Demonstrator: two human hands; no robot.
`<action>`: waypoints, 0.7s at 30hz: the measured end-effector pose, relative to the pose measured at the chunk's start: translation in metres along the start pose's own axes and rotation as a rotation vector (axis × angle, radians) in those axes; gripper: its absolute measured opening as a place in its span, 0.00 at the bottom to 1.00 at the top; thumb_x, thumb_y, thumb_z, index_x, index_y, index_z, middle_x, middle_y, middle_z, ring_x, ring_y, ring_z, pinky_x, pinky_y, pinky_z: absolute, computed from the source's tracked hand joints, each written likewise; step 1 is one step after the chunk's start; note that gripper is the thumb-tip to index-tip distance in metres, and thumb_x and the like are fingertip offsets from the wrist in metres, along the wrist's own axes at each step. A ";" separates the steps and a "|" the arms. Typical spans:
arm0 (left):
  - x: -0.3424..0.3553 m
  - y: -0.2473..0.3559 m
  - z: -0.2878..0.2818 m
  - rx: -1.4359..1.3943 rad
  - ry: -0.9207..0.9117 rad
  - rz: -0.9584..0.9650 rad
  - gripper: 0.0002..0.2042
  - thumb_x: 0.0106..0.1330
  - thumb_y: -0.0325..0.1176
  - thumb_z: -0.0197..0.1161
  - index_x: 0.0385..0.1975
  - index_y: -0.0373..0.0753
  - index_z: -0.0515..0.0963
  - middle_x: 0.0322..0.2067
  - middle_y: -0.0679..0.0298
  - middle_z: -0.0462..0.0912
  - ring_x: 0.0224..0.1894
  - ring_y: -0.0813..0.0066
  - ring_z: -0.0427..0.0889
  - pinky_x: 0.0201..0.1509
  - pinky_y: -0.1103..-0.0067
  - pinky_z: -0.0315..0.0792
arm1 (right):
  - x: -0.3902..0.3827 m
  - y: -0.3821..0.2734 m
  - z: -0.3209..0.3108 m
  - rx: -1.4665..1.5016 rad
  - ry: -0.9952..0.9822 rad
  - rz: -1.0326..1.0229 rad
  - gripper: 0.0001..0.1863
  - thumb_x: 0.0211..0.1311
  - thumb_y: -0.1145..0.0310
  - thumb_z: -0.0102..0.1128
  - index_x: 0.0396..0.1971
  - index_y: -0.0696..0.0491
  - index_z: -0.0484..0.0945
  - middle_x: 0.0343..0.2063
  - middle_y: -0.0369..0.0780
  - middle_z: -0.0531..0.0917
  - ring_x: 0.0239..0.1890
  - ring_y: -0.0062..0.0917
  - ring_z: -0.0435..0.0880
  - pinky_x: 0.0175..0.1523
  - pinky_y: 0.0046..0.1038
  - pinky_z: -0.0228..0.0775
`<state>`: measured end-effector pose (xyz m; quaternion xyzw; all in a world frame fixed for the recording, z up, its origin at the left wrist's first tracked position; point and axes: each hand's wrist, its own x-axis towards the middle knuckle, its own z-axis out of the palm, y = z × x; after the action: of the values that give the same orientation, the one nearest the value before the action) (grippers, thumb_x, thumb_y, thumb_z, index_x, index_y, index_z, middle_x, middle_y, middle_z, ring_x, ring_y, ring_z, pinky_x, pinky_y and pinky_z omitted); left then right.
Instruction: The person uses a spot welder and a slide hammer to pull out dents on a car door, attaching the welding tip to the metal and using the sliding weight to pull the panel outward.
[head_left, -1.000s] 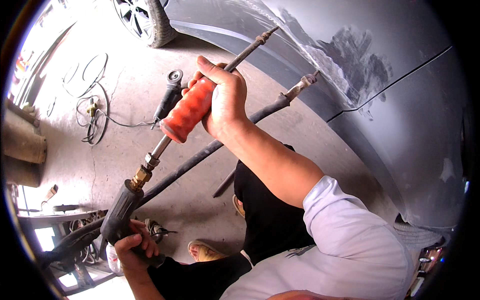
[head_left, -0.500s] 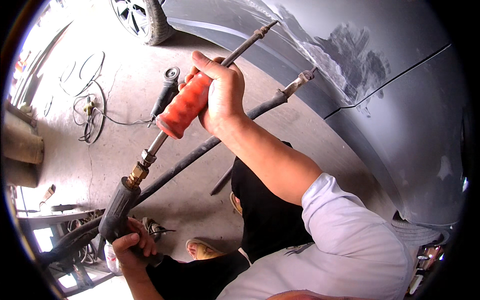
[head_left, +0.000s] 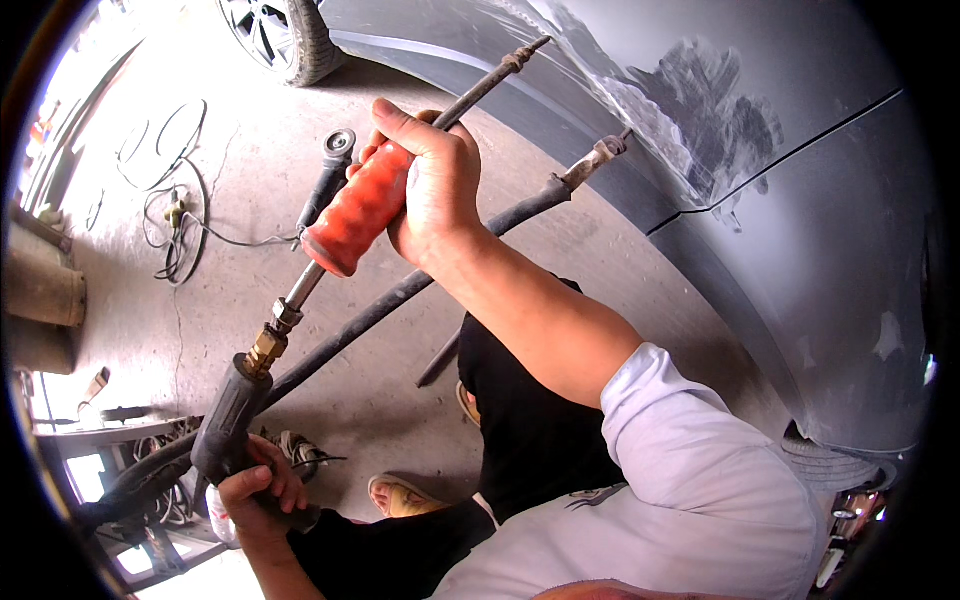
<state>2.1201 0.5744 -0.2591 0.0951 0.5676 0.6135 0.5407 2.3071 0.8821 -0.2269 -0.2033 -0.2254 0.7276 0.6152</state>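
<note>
A long slide-hammer dent puller (head_left: 262,352) lies slantwise across my view, its thin tip up near the grey car door panel (head_left: 840,260). I cannot tell whether the tip touches the panel. Around its orange-red sliding handle (head_left: 360,210) my right hand (head_left: 440,175) is closed, with the thumb along the rod. At the lower left, my left hand (head_left: 262,488) grips the puller's black pistol grip (head_left: 222,430). A thick black cable (head_left: 400,292) passes beneath the tool. Its metal end (head_left: 597,160) reaches the car's lower edge. The panel has a whitish, sanded patch (head_left: 690,110).
An angle grinder (head_left: 327,180) with a coiled cord (head_left: 180,215) lies on the concrete floor. To the left stand brown cylinders (head_left: 45,280) and a metal cart (head_left: 110,438) with cables. A car wheel (head_left: 290,40) is at the top. My sandalled feet (head_left: 405,495) are below.
The puller and both hands have shifted slightly left. Both hands keep their grip, and the rest looks nearly the same.
</note>
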 end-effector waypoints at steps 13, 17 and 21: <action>-0.002 0.000 0.001 -0.011 -0.037 0.019 0.14 0.47 0.34 0.67 0.29 0.37 0.70 0.14 0.62 0.66 0.08 0.72 0.64 0.12 0.72 0.69 | -0.001 -0.002 -0.002 -0.024 -0.001 0.034 0.21 0.55 0.73 0.74 0.22 0.48 0.64 0.20 0.39 0.75 0.19 0.27 0.77 0.30 0.33 0.78; -0.001 0.001 0.002 -0.037 -0.039 -0.019 0.14 0.45 0.33 0.67 0.30 0.38 0.70 0.14 0.63 0.66 0.08 0.71 0.65 0.12 0.72 0.68 | 0.001 0.003 -0.007 -0.026 -0.021 0.007 0.19 0.56 0.71 0.73 0.22 0.49 0.66 0.21 0.40 0.76 0.21 0.28 0.78 0.32 0.34 0.78; 0.000 0.000 0.002 -0.032 0.014 -0.030 0.15 0.44 0.33 0.67 0.31 0.37 0.72 0.14 0.63 0.65 0.08 0.71 0.65 0.12 0.72 0.68 | 0.004 0.008 -0.013 -0.083 -0.006 0.011 0.17 0.58 0.65 0.72 0.20 0.51 0.70 0.21 0.41 0.77 0.23 0.31 0.78 0.36 0.37 0.77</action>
<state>2.1219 0.5750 -0.2586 0.0737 0.5629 0.6148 0.5475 2.3069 0.8861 -0.2424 -0.2277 -0.2559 0.7217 0.6015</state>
